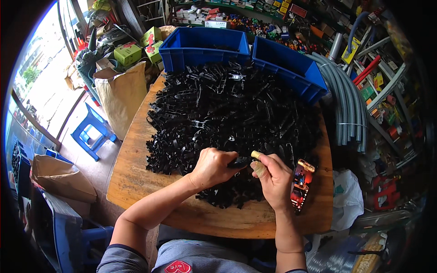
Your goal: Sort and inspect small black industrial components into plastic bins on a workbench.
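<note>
On the wooden desk [132, 177], a broad heap of small black plastic parts [218, 100] is lying before the person, covering most of the top. Over the heap's near side, the left hand [210, 168] is gripping 1 black plastic part [239, 161], its fingers curling around it, and the part is jutting toward the right hand [276, 181]. The right hand is hovering just beside it, wearing a yellow fingertip cover [256, 154] and a pale translucent cover [259, 169]; these 2 tips are standing close together, and I cannot tell whether they are pinching anything. Right of that hand, a lit smartphone [302, 184] is lying. Behind the heap, 2 blue plastic bins [205, 58] are standing side by side.
</note>
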Demonstrator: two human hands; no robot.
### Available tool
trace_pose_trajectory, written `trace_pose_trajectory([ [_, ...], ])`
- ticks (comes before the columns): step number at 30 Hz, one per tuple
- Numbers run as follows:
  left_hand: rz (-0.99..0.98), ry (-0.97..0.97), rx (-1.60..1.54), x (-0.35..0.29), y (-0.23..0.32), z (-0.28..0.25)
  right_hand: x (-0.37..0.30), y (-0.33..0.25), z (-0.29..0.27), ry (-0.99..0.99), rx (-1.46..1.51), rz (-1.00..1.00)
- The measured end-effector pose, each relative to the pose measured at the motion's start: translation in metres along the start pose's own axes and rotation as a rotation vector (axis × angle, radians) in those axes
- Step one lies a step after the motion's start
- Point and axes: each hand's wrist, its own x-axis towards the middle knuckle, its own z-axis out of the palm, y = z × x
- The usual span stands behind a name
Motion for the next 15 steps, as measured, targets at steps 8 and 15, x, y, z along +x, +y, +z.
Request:
trace_pose_trajectory([
  [8,0.177,-0.034,0.117,0.001,-0.007,-0.011,0.002,0.000,-0.005,-0.186,-0.020,0.024],
  [15,0.262,-0.082,0.205,-0.003,-0.003,-0.021,0.000,-0.001,-0.003,-0.371,0.073,0.175],
])
